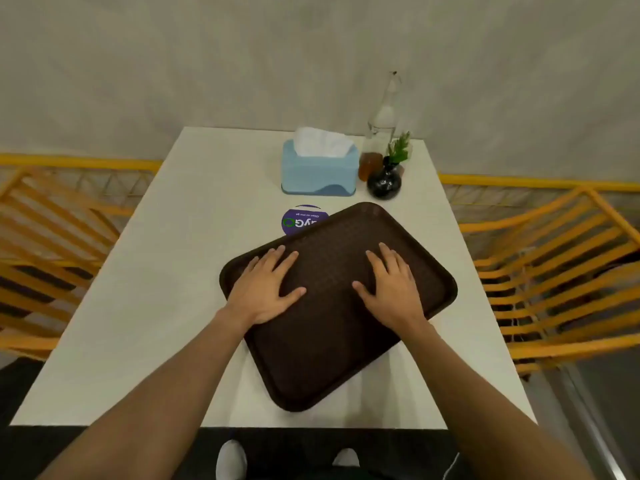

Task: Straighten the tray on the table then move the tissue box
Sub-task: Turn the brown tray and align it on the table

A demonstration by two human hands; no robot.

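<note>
A dark brown tray point(329, 358) lies skewed on the white table point(138, 306), turned so its corners point toward the table edges. My left hand point(265, 289) rests flat on the tray's left part, fingers spread. On the right part lies my right hand point(391, 289), also flat with fingers apart. Neither hand grips anything. A light blue tissue box point(318, 171) with white tissue sticking out stands upright beyond the tray, near the table's far edge.
A purple round sticker point(298, 220) is partly covered by the tray's far edge. Right of the tissue box stand a dark round vase with a green sprig point(384, 181), a small amber jar point(367, 166) and a tall glass bottle point(382, 116). Orange slatted chairs point(554, 265) flank the table.
</note>
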